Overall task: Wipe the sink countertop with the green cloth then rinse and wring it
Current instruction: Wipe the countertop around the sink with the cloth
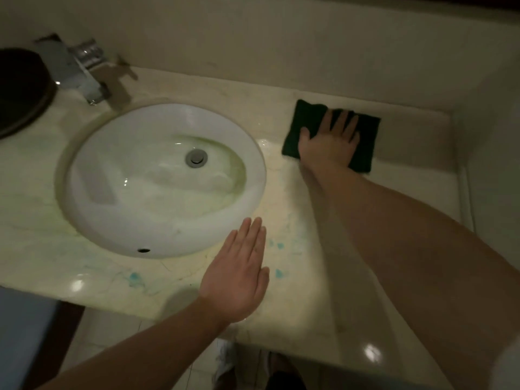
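A dark green cloth (308, 119) lies folded flat on the cream marble countertop (295, 198), right of the sink near the back wall. My right hand (330, 142) presses flat on the cloth with fingers spread. My left hand (239, 274) rests flat, fingers together, on the counter's front part just right of the white oval sink basin (118, 198), holding nothing. Small blue-green stains (280, 273) mark the counter beside my left hand.
A chrome faucet (84, 71) stands behind the basin at the back left. A dark round object (19, 88) sits at the far left. The drain (196, 157) is in the basin's middle. A wall and raised ledge (422, 119) bound the counter at right.
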